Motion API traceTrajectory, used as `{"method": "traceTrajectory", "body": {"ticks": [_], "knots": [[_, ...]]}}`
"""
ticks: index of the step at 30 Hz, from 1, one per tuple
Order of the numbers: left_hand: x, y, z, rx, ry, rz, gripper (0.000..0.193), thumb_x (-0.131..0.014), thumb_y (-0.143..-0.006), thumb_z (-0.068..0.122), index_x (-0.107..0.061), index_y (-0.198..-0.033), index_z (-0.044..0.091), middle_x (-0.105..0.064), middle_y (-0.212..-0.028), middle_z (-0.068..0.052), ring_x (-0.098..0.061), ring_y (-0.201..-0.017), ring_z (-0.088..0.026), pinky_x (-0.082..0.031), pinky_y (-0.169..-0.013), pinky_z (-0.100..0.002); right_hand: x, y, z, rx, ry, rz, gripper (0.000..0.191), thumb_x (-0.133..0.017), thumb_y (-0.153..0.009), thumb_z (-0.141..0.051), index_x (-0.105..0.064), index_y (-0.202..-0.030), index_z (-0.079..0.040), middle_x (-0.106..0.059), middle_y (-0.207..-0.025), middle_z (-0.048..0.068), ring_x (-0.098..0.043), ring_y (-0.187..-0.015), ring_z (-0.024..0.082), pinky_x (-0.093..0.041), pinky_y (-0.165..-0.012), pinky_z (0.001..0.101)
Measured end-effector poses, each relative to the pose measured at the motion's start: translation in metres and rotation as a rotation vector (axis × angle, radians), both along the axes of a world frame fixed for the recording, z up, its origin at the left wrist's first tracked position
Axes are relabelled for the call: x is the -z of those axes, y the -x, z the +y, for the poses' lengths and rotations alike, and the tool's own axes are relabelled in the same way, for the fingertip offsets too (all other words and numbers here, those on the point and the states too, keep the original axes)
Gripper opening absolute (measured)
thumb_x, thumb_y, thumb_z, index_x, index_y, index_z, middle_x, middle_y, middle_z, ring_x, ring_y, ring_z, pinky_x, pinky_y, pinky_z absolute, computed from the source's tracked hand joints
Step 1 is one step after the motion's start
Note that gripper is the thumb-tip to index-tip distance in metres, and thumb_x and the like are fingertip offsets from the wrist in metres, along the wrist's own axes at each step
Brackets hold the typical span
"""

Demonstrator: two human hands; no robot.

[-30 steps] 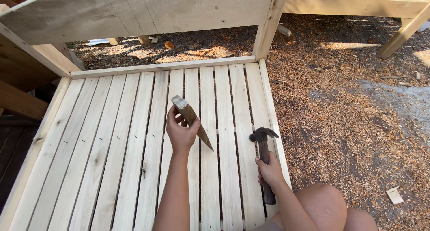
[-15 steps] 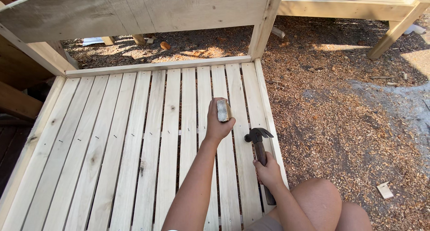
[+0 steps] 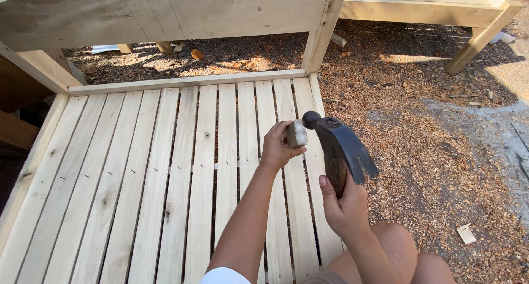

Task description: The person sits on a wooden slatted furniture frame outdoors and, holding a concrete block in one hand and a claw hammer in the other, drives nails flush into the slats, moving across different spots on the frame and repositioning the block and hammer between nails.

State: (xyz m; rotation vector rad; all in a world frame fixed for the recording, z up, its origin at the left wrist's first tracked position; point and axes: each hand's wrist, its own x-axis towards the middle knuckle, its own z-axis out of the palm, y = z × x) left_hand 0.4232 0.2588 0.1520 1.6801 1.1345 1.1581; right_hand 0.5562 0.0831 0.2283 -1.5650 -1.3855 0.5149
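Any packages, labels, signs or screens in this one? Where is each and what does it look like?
None in view: only a pale wooden slatted frame, a claw hammer in the right hand, a small wood piece in the left hand, and wood chips on the ground.

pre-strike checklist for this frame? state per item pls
1. Right hand wrapped around the claw hammer handle: ok.
2. Left hand holds the small wooden piece: ok.
3. Hammer face close beside the piece: ok.
4. Left fingertips clear of the hammer face: not ok, they sit right next to it.
5. Piece seated on the slatted panel: cannot tell, its lower end is hidden.
6. Knee clear of the hammer: ok.
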Motion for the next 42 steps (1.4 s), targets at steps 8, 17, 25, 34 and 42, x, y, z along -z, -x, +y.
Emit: {"method": "traceTrajectory", "body": {"ticks": [8,17,25,34,42], "knots": [[0.004,-0.002,0.001,0.016,-0.028,0.003,0.071,-0.097,-0.055,0.006,-0.064,-0.118,0.010,-0.066,-0.114,-0.002,-0.068,-0.106,-0.017,-0.060,-0.089,-0.033,-0.014,0.003,0.008,0.064,0.305,-0.010,0.037,-0.060,-0.097,-0.031,-0.055,-0.123,-0.006,-0.067,-0.064,0.019,-0.069,-0.057,0.034,-0.052,-0.057,0.0463],[0.004,0.003,0.008,0.006,-0.025,-0.007,0.067,-0.097,-0.056,0.007,-0.064,-0.114,0.010,-0.067,-0.113,-0.001,-0.068,-0.105,-0.015,-0.064,-0.086,-0.031,-0.016,0.005,0.017,0.027,0.397,-0.065,0.035,-0.059,-0.098,-0.033,-0.055,-0.119,-0.004,-0.067,-0.065,0.018,-0.070,-0.061,0.030,-0.052,-0.062,0.0437],[0.005,0.005,0.007,0.012,0.004,0.041,0.064,-0.098,-0.057,0.008,-0.065,-0.111,0.011,-0.067,-0.110,-0.001,-0.068,-0.100,-0.015,-0.065,-0.079,-0.031,-0.025,0.010,0.015,0.029,0.210,-0.127,0.038,-0.060,-0.096,-0.033,-0.052,-0.116,-0.002,-0.066,-0.067,0.019,-0.067,-0.060,0.035,-0.050,-0.058,0.0478],[0.009,0.005,0.009,0.008,-0.003,0.015,0.064,-0.096,-0.056,0.006,-0.064,-0.111,0.010,-0.067,-0.109,0.000,-0.068,-0.101,-0.014,-0.065,-0.081,-0.030,-0.017,0.006,0.007,0.030,0.275,-0.144,0.035,-0.059,-0.096,-0.033,-0.052,-0.111,-0.003,-0.067,-0.064,0.020,-0.067,-0.058,0.037,-0.051,-0.058,0.0495],[0.009,0.004,0.008,0.002,0.039,0.057,0.070,-0.097,-0.055,0.007,-0.063,-0.116,0.012,-0.068,-0.117,-0.001,-0.069,-0.107,-0.016,-0.061,-0.087,-0.032,-0.007,-0.004,0.015,0.022,0.428,0.154,0.032,-0.062,-0.097,-0.032,-0.056,-0.105,-0.001,-0.059,-0.058,0.009,-0.059,-0.045,0.018,-0.049,-0.044,0.0363]]}}
